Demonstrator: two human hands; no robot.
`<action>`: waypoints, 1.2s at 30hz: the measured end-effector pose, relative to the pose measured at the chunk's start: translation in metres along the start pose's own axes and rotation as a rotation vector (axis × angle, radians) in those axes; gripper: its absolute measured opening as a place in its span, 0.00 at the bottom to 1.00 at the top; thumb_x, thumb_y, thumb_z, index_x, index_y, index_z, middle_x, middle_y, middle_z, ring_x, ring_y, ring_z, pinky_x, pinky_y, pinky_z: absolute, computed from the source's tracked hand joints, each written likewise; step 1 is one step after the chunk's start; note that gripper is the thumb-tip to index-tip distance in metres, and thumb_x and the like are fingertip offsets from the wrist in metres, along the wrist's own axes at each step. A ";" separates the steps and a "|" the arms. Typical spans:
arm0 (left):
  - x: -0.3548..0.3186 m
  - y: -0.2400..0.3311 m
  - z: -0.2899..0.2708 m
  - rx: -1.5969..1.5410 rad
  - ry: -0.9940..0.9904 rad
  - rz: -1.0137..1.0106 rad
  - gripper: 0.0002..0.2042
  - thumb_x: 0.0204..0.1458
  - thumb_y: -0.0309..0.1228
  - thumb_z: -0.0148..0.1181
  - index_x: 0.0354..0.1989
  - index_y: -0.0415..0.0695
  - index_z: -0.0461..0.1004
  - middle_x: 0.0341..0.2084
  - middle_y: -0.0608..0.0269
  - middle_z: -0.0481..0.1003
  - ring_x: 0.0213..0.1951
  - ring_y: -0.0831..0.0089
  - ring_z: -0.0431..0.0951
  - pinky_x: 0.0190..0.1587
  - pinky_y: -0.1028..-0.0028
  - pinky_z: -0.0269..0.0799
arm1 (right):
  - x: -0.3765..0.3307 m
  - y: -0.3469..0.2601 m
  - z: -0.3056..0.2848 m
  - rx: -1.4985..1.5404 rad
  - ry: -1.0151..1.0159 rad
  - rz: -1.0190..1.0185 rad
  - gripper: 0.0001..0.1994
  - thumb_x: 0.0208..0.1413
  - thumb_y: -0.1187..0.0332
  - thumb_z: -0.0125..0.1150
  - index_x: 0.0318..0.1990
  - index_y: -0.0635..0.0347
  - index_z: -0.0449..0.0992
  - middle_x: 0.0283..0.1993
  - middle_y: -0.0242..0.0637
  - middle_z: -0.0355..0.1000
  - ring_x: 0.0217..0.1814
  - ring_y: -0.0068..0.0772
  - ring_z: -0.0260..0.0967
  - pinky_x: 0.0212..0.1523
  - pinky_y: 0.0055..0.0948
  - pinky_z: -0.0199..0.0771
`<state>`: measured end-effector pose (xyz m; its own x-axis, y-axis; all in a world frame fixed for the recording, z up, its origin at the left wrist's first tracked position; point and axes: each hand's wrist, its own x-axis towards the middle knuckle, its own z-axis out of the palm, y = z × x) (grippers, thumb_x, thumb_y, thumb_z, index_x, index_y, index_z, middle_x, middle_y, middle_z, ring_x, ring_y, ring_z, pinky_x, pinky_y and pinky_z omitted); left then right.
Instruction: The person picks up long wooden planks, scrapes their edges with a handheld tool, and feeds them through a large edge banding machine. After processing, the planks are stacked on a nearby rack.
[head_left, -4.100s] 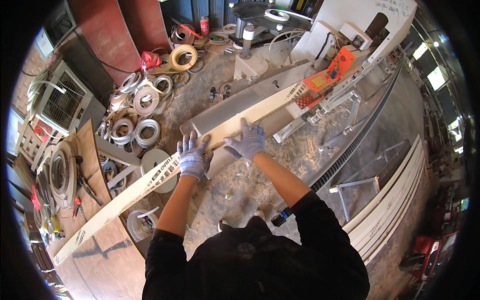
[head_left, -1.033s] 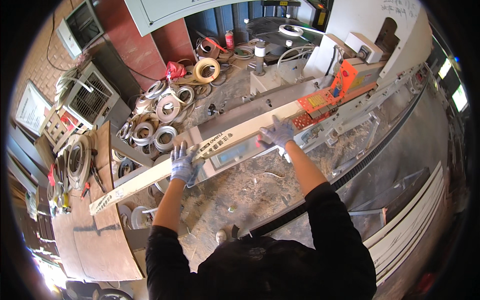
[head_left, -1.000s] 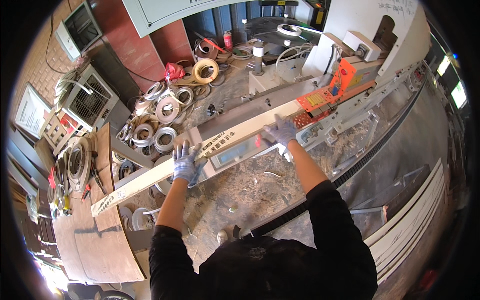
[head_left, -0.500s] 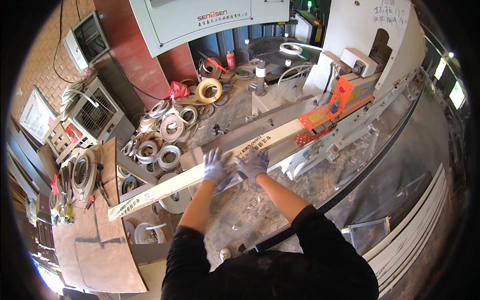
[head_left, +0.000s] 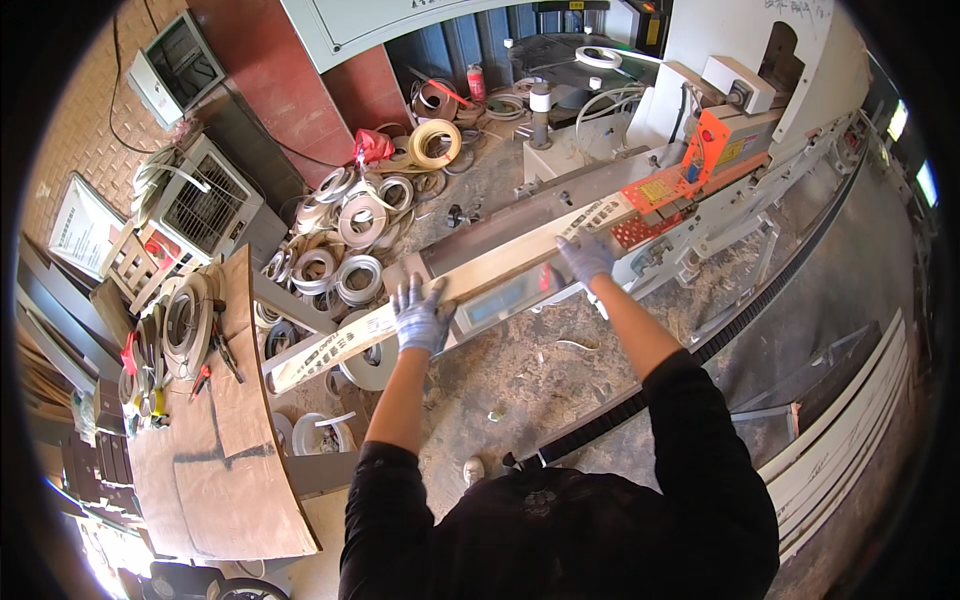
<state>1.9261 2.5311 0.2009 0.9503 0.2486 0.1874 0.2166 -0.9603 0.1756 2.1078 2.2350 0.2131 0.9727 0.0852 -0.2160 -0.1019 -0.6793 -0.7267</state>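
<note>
A long, narrow pale wooden board (head_left: 490, 274) with dark printing lies slanting along the bed of a machine. Its far right end meets the orange guard (head_left: 657, 190). My left hand (head_left: 420, 317), in a grey glove, rests on the board's left half with its fingers spread. Farther right, close to the guard, my gloved right hand (head_left: 586, 258) lies against the board's near edge, fingers outstretched. Neither hand is wrapped round the board.
Rolls of edge banding (head_left: 360, 220) are heaped on the floor behind the board. A brown-topped table (head_left: 225, 460) stands at left, with red-handled pliers (head_left: 200, 382) on it. Long white boards (head_left: 845, 440) are stacked at right. A black ribbed strip (head_left: 640, 405) runs along the machine's near side.
The board has slid slightly right, toward the orange guard. My hands have moved apart: the right one toward the guard, the left one back along the board. The whole view has shifted.
</note>
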 end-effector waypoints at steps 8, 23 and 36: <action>0.033 0.061 0.005 0.100 -0.177 0.016 0.27 0.58 0.52 0.51 0.68 0.70 0.62 0.73 0.52 0.48 0.73 0.50 0.46 0.73 0.53 0.37 | -0.076 -0.058 0.143 -0.305 0.123 -0.209 0.52 0.49 0.26 0.50 0.72 0.57 0.51 0.73 0.66 0.42 0.78 0.65 0.32 0.74 0.56 0.28; -0.029 -0.075 -0.011 0.007 -0.014 0.052 0.26 0.57 0.50 0.53 0.66 0.65 0.66 0.68 0.46 0.57 0.69 0.47 0.54 0.71 0.51 0.42 | 0.003 -0.022 0.027 -0.448 -0.035 -0.024 0.54 0.44 0.23 0.51 0.75 0.45 0.47 0.75 0.59 0.44 0.79 0.62 0.33 0.76 0.51 0.32; 0.018 0.011 -0.001 0.060 -0.093 0.085 0.27 0.56 0.52 0.54 0.65 0.70 0.65 0.71 0.47 0.53 0.71 0.44 0.50 0.71 0.47 0.39 | -0.191 0.137 -0.054 0.483 0.033 -0.473 0.23 0.64 0.55 0.55 0.57 0.64 0.73 0.55 0.43 0.74 0.60 0.37 0.69 0.62 0.35 0.66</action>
<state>1.9452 2.5255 0.2076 0.9819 0.1558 0.1081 0.1446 -0.9840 0.1043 1.9191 2.0865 0.1901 0.9405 0.2656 0.2118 0.2623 -0.1714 -0.9496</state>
